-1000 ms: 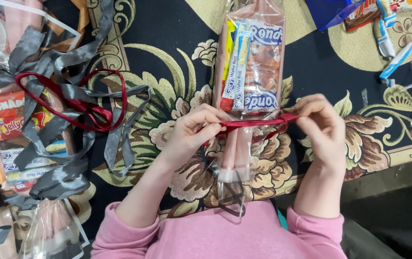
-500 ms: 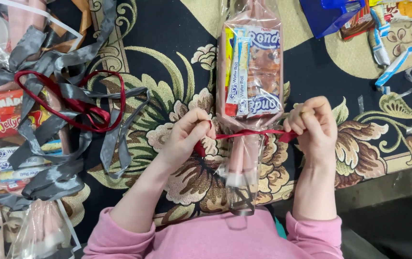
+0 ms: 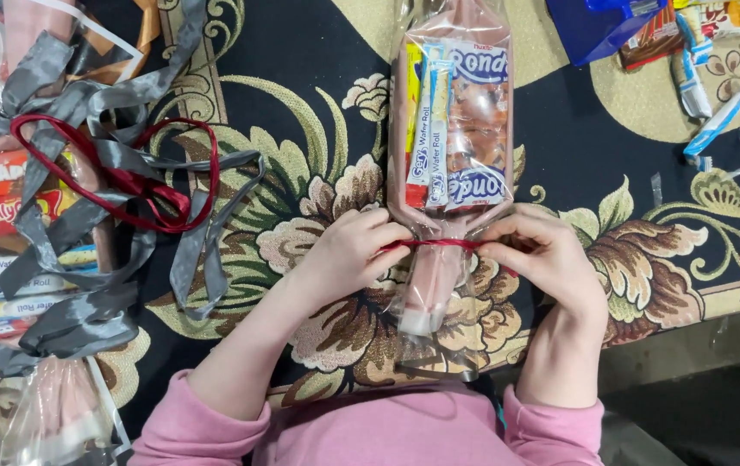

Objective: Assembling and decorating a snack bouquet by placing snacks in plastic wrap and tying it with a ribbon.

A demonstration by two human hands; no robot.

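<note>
Floral dark carpet under everything. I see clear snack bag lying at centre, long axis running straight away from me, filled end far, gathered neck near. Red ribbon wraps neck crosswise. Left hand pinched shut on ribbon end left of bag, right hand pinched on other end right of bag (both equally near neck). Grey and red ribbon pile well left of bag.

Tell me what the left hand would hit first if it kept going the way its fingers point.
The left hand points right along the red ribbon, so it would probably meet the cinched neck of the clear snack bag first, then the right hand.
</note>
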